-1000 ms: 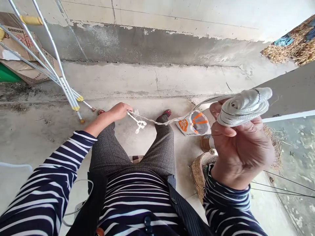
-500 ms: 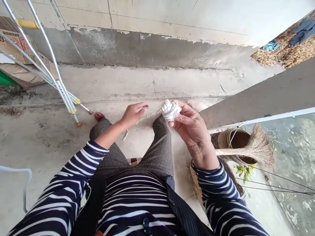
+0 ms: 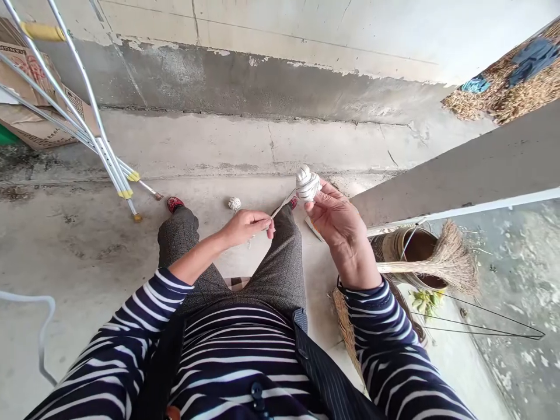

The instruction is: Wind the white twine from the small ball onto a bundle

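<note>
The right hand (image 3: pixel 336 219) is raised over the right knee, its fingertips closed around a small white ball of wound cloth strip (image 3: pixel 307 183). From that ball a flat white strip (image 3: pixel 282 205) runs down and to the left into the left hand (image 3: pixel 245 226), which pinches it between thumb and fingers just above the gap between the grey checked trouser legs (image 3: pixel 280 274). Both sleeves are dark blue with white stripes.

A second, smaller white knotted ball (image 3: pixel 235 203) lies on the concrete floor (image 3: pixel 79 251) beyond the left hand, between the two red shoe tips (image 3: pixel 174 204). Near the floor's left edge stand the silver metal legs of a folding frame with yellow fittings (image 3: pixel 118 175), with a brown cardboard box (image 3: pixel 39 125) behind them. At the right edge, beside the right forearm, a straw broom head (image 3: pixel 450 262) lies across a round woven basket (image 3: pixel 411 251).
</note>
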Available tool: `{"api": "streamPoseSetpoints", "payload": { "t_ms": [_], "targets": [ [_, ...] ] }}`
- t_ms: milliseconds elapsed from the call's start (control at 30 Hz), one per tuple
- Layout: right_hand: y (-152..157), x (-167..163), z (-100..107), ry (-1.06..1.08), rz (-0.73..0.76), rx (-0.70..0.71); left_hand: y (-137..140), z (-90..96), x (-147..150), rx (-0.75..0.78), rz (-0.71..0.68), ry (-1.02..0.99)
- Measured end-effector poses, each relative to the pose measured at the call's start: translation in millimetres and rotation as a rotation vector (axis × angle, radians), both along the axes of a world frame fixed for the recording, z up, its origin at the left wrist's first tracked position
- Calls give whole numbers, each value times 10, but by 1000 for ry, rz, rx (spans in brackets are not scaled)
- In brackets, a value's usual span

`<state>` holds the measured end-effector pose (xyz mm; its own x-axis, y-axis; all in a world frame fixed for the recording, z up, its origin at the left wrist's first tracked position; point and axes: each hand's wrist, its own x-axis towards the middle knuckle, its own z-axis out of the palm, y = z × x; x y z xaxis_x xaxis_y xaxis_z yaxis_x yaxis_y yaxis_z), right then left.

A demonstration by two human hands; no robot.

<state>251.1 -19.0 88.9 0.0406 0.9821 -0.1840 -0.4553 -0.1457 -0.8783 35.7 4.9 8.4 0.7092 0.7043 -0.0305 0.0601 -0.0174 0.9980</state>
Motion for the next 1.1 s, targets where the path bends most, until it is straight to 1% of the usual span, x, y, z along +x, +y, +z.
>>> {"api": "streamPoseSetpoints", "payload": {
  "t_ms": [67, 133, 233, 267, 300, 333, 367, 400, 433, 467, 500, 533, 600, 633, 700, 767, 800, 900, 1000, 1100],
  "targets": [
    [-21, 82, 7, 14, -19, -6, 36, -71, -207, -21, -58, 86],
    [-71, 118, 60, 28, -14, -10, 114, -179, -418, -40, -74, 155],
    [-162, 103, 154, 37, 48, -15, 276, -350, -656, -71, -80, 280],
    [-187, 85, 171, 40, 73, -20, 324, -389, -695, -65, -45, 359],
    [-206, 62, 175, 47, 92, -28, 359, -410, -706, -40, 23, 446],
    [-219, 36, 166, 60, 104, -37, 377, -410, -689, 2, 115, 514],
    [-225, 7, 145, 75, 110, -49, 373, -385, -643, 51, 220, 534],
    [-224, -26, 115, 89, 114, -63, 348, -338, -569, 95, 322, 489],
    [-218, -61, 79, 101, 120, -77, 305, -271, -473, 125, 391, 384],
    [-209, -97, 41, 105, 132, -93, 247, -189, -361, 125, 424, 227],
    [-197, -134, 3, 102, 149, -107, 181, -101, -242, 98, 420, 59],
    [-185, -169, -31, 94, 167, -117, 113, -14, -125, 59, 366, -77],
    [-165, -227, -82, 76, 192, -119, -8, 125, 70, -7, 287, -248],
    [-158, -246, -99, 69, 194, -114, -54, 169, 134, -27, 281, -292],
    [-156, -266, -123, 64, 179, -115, -111, 202, 184, -35, 324, -307],
    [-166, -266, -144, 77, 168, -149, -129, 191, 148, -8, 382, -253],
    [-173, -261, -155, 92, 163, -169, -128, 181, 109, 5, 385, -208],
    [-191, -239, -185, 145, 147, -175, -98, 170, -34, -10, 297, -103],
    [-196, -210, -194, 174, 171, -146, -41, 182, -170, -145, 182, -136],
    [-204, -188, -192, 191, 245, -127, 36, 178, -286, -368, 49, -230]
  ]
}}
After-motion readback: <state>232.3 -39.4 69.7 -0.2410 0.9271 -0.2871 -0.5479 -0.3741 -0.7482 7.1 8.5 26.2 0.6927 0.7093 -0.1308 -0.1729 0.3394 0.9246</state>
